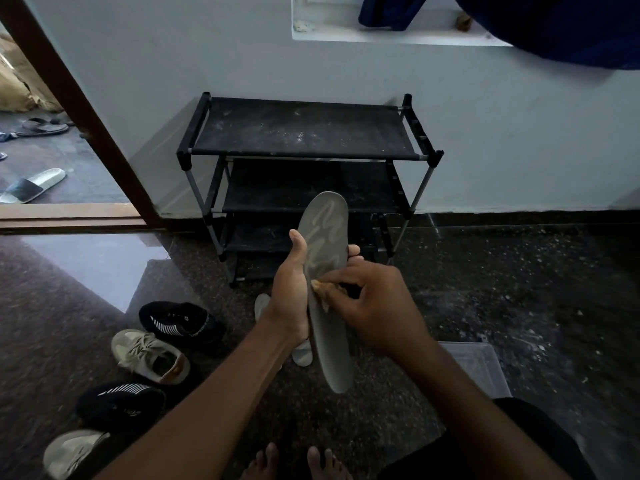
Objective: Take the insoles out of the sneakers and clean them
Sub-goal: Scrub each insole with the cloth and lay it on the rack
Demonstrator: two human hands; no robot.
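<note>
Cleaning step in hand. L hand [289, 289] grips the grey insole [327, 230] round its middle, thumb up one edge, fingertips [354, 251] showing past the other. Insole stands near upright: toe above the grip, heel hanging below it. R hand [377, 306] pinches a small tan wiper [323, 289] (cloth or brush, can't tell), pressed on the insole face just below the L thumb. 2nd insole [302, 353] lies on the floor under the L wrist; sneakers [149, 355] sit well left of the grip. Next, by my read: stroke the wiper toward toe & heel w/ L hand bracing firm, then swap insoles.
</note>
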